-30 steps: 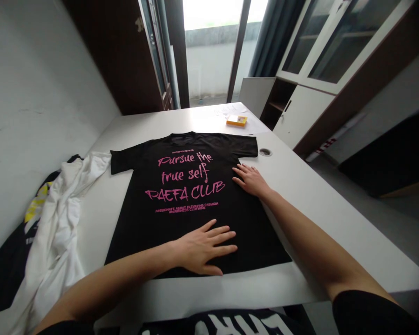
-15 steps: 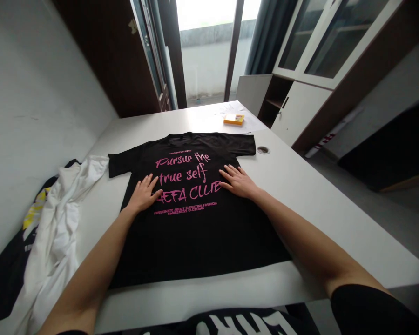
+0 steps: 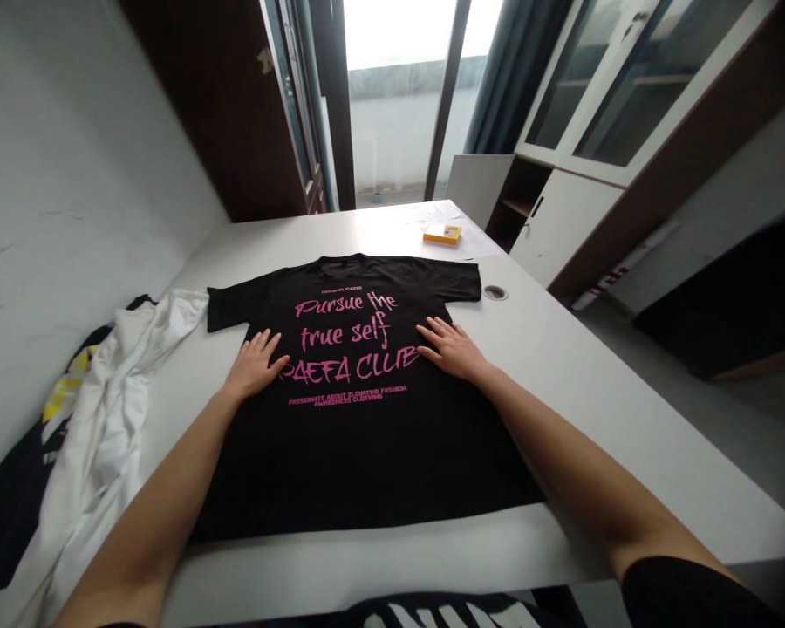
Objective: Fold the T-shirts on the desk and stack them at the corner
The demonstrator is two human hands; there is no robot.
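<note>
A black T-shirt (image 3: 366, 462) with pink lettering lies spread flat on the white table (image 3: 595, 419), its collar toward the far end and its hem toward me. My left hand (image 3: 255, 362) rests flat on the shirt's left side, fingers stretched out beside the start of the lowest large line of print. On the right side, my right hand (image 3: 454, 349) lies palm down with its fingers apart, close to the end of that same line. Neither hand grips the cloth. Both sleeves of the shirt reach outward beyond my hands.
White garments (image 3: 111, 419) and a dark garment with yellow print (image 3: 65, 392) are heaped along the table's left side by the wall. Farther off lies a yellow box (image 3: 441, 234) on papers. A round cable hole (image 3: 495, 293) sits near the right sleeve. Cabinets (image 3: 563, 218) stand at the right.
My left hand has slid a little to the left across the shirt, uncovering more of the lettering. The right hand stays at about the same spot on the cloth. The view has tilted slightly.
</note>
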